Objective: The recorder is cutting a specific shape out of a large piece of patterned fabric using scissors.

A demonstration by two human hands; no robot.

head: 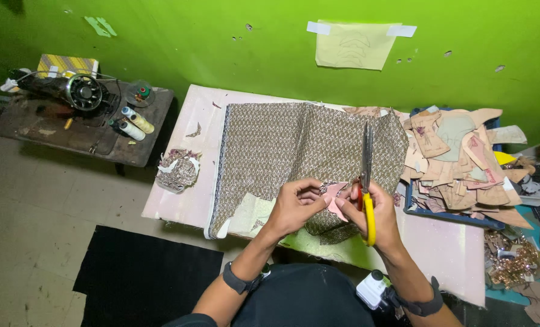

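The left hand point(295, 204) pinches a small pink piece point(335, 197) while the right hand point(376, 212) grips yellow-handled scissors point(367, 175) (blades pointing far, closed or nearly so). Judging by this, trimming is underway; the next cut needs the piece turned steadily.

A patterned woven cloth point(294, 151), matt and finely textured, is spread over a smooth pale table point(188, 200). The scissors point(367, 181) are made of dull grey metal, with glossy yellow plastic handles. A small pink piece point(335, 197), matt, of paper or thin card, is seen beside them. The patterns point(457, 163) at the side are cut from matt brown card. The wall point(221, 42) is painted green, with a slight sheen. The sewing machine point(70, 91) is finished in glossy black.
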